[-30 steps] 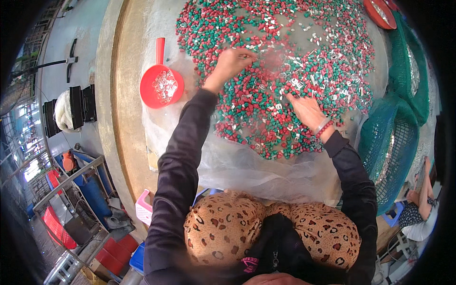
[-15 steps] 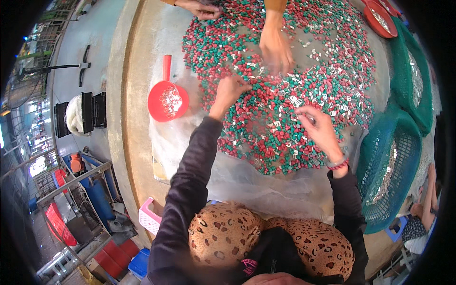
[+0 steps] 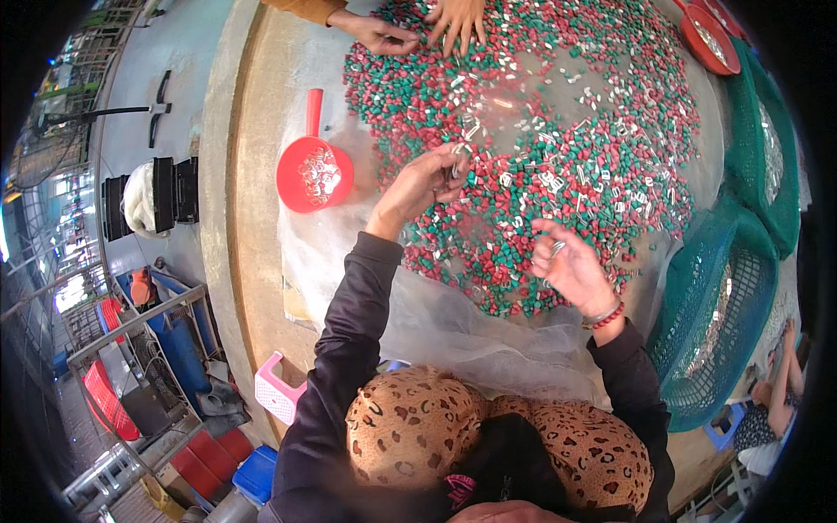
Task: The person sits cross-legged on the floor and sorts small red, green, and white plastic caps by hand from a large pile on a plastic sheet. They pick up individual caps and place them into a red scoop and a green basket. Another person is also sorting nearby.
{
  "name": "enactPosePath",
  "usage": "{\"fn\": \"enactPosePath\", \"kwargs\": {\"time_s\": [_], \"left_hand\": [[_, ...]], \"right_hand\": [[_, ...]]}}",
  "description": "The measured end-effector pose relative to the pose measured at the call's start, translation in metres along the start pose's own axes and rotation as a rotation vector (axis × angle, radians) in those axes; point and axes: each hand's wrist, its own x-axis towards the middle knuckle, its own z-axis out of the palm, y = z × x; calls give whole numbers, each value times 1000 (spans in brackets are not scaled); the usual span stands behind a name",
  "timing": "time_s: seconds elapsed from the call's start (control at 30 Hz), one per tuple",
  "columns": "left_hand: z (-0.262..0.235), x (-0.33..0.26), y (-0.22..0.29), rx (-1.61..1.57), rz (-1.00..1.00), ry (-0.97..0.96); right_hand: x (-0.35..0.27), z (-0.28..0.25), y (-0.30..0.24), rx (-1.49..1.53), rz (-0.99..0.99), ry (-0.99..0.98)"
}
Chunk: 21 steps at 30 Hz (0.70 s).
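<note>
A wide spread of small red and green pebble-like pieces (image 3: 514, 288) covers the table, with small silvery metal pieces (image 3: 551, 181) scattered among them. My left hand (image 3: 423, 187) is held over the left part of the spread, its fingers pinched on a small silvery piece (image 3: 459, 150). To the right, my right hand (image 3: 571, 270) is turned partly palm up above the near edge of the spread. Its fingers curl around small silvery pieces (image 3: 556, 248). Left of my left hand, a red plastic dipper (image 3: 290, 187) holds more silvery pieces.
Across the table a co-worker's hands (image 3: 458, 22) reach into the spread. Green mesh baskets (image 3: 671, 349) with silvery pieces line the right side, a red dipper (image 3: 708, 44) beyond them. Translucent sheeting (image 3: 488, 349) drapes over the near edge. A pink stool (image 3: 277, 392) stands at the left.
My left hand has moved slightly right and turned, showing its fingers more. My right hand has lowered slightly and rolled palm up. The co-worker's reaching hand has drawn back toward the far side.
</note>
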Motion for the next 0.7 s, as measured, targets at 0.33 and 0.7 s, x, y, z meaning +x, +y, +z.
{"fn": "enactPosePath", "kwargs": {"time_s": [0.33,0.7], "left_hand": [[109,-4,-47,1258,616,-347],[13,81,-28,1319,401,141]], "right_hand": [[12,-20,24,-211,-178,95],[-15,-17,-10,-303,-71,94]]}}
